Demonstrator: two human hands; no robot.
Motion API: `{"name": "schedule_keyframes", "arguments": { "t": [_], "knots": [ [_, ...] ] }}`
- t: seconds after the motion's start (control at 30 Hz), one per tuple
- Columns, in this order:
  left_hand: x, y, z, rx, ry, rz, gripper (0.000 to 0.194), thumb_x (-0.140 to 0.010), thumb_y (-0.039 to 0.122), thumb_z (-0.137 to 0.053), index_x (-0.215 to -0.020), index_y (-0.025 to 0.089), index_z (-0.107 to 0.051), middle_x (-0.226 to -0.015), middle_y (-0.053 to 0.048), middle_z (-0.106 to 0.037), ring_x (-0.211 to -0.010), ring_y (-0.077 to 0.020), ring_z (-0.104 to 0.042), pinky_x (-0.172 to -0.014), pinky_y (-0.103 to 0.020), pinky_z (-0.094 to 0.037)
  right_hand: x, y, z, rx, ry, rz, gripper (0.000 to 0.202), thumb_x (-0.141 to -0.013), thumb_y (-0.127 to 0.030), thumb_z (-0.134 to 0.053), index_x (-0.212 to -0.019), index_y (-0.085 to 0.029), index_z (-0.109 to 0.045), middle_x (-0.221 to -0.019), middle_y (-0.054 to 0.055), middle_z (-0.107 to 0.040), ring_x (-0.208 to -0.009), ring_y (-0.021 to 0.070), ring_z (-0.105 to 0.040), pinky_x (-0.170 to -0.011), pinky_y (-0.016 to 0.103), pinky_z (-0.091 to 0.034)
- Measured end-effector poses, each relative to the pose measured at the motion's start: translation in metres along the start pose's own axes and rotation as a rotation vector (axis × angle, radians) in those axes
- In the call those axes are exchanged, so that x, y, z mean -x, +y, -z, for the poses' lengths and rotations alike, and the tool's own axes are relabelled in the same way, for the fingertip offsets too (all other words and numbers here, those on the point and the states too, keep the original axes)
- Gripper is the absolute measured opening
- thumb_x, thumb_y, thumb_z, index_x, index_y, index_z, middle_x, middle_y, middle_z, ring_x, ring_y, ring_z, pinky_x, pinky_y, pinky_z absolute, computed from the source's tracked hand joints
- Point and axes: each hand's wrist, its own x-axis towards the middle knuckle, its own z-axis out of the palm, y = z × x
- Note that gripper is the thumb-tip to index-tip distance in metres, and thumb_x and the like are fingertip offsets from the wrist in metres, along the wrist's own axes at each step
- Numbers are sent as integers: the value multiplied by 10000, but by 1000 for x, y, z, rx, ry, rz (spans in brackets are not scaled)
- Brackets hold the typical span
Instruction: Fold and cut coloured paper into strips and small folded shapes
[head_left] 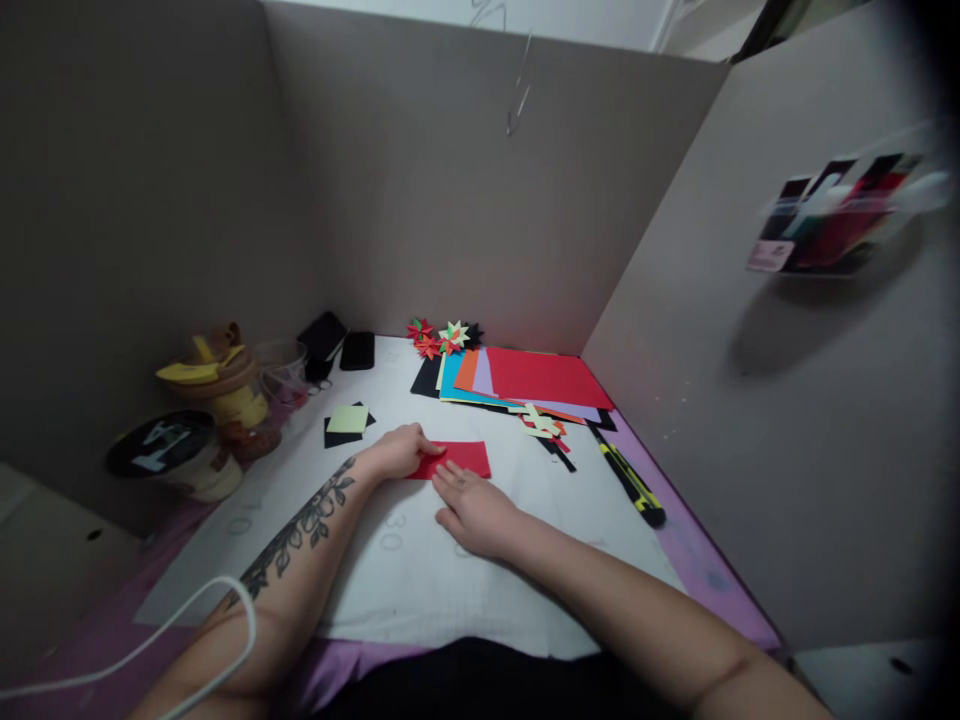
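Red paper (pixel 472 456), flat rectangle, lay mid-frame on white sheet (pixel 367 595). Left hand (pixel 396 453), curled, touched its left part, grip unclear; right hand (pixel 476 512) rested open on it. Spiky paper stars (pixel 452 336) sat upper centre.

Mid-frame, the left hand (pixel 397 452) curls, the right hand (pixel 478 510) lies palm-down; the tattooed left forearm (pixel 311 535) slants from lower left.

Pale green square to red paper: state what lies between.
In the head view, from the green square: a black paper corner, white sheet, then the left hand, touching the red paper.
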Motion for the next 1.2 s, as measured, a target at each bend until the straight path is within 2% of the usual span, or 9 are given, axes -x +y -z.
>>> {"name": "schedule_keyframes", "arguments": {
  "t": [0.1,0.27,0.5,0.63,0.73,0.8,0.9,1.03,1.2],
  "knots": [
    [2,3,6,-283,-213,-123,338,-655,355,-662,-972,265,-734,-918,-66,-636,-790,-208,-569,-730,-250,-382,20,10,7,50,7,-143,520,-884,-308,-426,-1341,-62,-448,-1406,175,-404,-1333,299,-326,-1082,461,-272],
    [2,7,17,-480,-381,-138,528,-692,387,-647,-1215,325,-600,-1040,-59,-577,-937,-226,-542,-804,-257,-379,44,21,20,130,-3,-288,499,-886,-303,-415,-1325,-71,-475,-1396,160,-426,-1316,322,-347,-1074,476,-268],
    [12,20,28,-748,-394,2,698,-688,464,-629,-1351,366,-433,-977,-82,-582,-891,-271,-570,-751,-322,-414,44,16,21,240,-15,-315,523,-889,-340,-407,-1303,-31,-490,-1374,182,-450,-1325,335,-316,-1083,448,-238],
    [18,14,34,-819,-320,45,681,-656,446,-654,-1310,335,-499,-975,-99,-607,-892,-287,-585,-723,-321,-427,44,17,24,253,-23,-321,509,-879,-349,-433,-1268,-35,-529,-1346,193,-479,-1305,345,-344,-1058,450,-267],
    [19,-1,50,-764,-175,37,457,-686,352,-638,-1137,277,-645,-949,-83,-625,-872,-250,-593,-729,-293,-428,42,22,33,228,3,-268,399,-871,-335,-456,-1123,-89,-642,-1253,171,-571,-1209,329,-464,-1003,427,-336],
    [18,-15,64,-690,59,109,311,-786,327,-530,-1038,217,-675,-970,-86,-628,-865,-223,-596,-744,-284,-429,37,28,39,195,63,-237,317,-874,-314,-453,-952,-137,-703,-1150,140,-639,-1098,290,-554,-948,393,-386],
    [15,-37,79,-661,398,249,400,-820,402,-502,-1116,153,-604,-1099,-143,-590,-1004,-276,-560,-821,-334,-420,24,38,41,102,220,-231,269,-875,-267,-448,-855,-178,-701,-1032,93,-686,-1010,234,-599,-892,347,-424],
    [8,-65,82,-642,382,399,766,-649,462,-687,-1278,84,-465,-1175,-228,-550,-1082,-369,-530,-842,-388,-421,11,50,28,-85,373,-149,226,-862,-225,-469,-887,-194,-692,-1035,77,-689,-1078,207,-573,-913,333,-432],
    [-1,-80,82,-446,354,379,903,-577,383,-752,-1352,125,-368,-1139,-153,-598,-1020,-293,-580,-797,-316,-444,10,56,12,-216,421,-19,202,-814,-186,-526,-923,-195,-696,-1060,104,-677,-1084,210,-568,-931,371,-440]
  ]
}}
